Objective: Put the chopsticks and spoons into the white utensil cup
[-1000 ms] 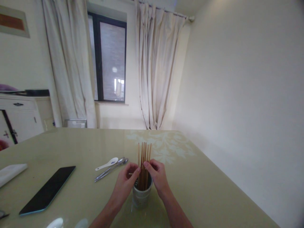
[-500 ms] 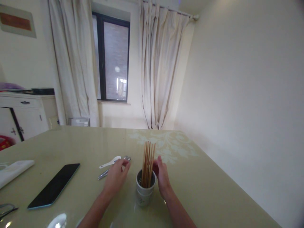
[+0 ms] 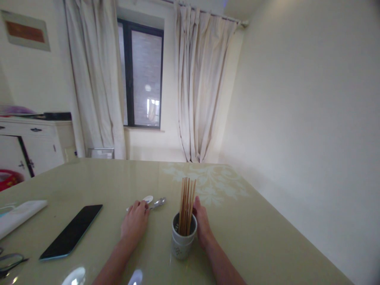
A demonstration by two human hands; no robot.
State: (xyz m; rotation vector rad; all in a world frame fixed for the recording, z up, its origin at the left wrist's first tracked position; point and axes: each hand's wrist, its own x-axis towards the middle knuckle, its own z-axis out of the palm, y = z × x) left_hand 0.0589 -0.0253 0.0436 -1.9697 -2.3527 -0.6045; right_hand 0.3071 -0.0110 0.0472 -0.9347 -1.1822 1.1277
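Note:
My left hand (image 3: pixel 135 220) lies over the handle of a shiny metal spoon (image 3: pixel 158 202), its fingers curled down around it. The spoon's bowl sticks out to the right of the fingertips. Just beyond is a white spoon (image 3: pixel 148 199), partly covered by the same hand. My right hand (image 3: pixel 202 221) is curved against the right side of a grey chopstick holder (image 3: pixel 181 246), thumb up; its other fingertips are hidden behind it. Several wooden chopsticks (image 3: pixel 187 206) stand upright in the holder.
A dark tablet-like slab (image 3: pixel 73 231) lies left on the glossy table (image 3: pixel 252 237). Further left are a white flat object (image 3: pixel 23 215) and scissors (image 3: pixel 12 261). A wall (image 3: pixel 311 118) runs along the right; curtains (image 3: pixel 198 79) hang behind.
My left hand has moved left and down onto the spoon handles, its fingers curling over. The metal spoon's bowl has shifted slightly. My right hand stays at the holder.

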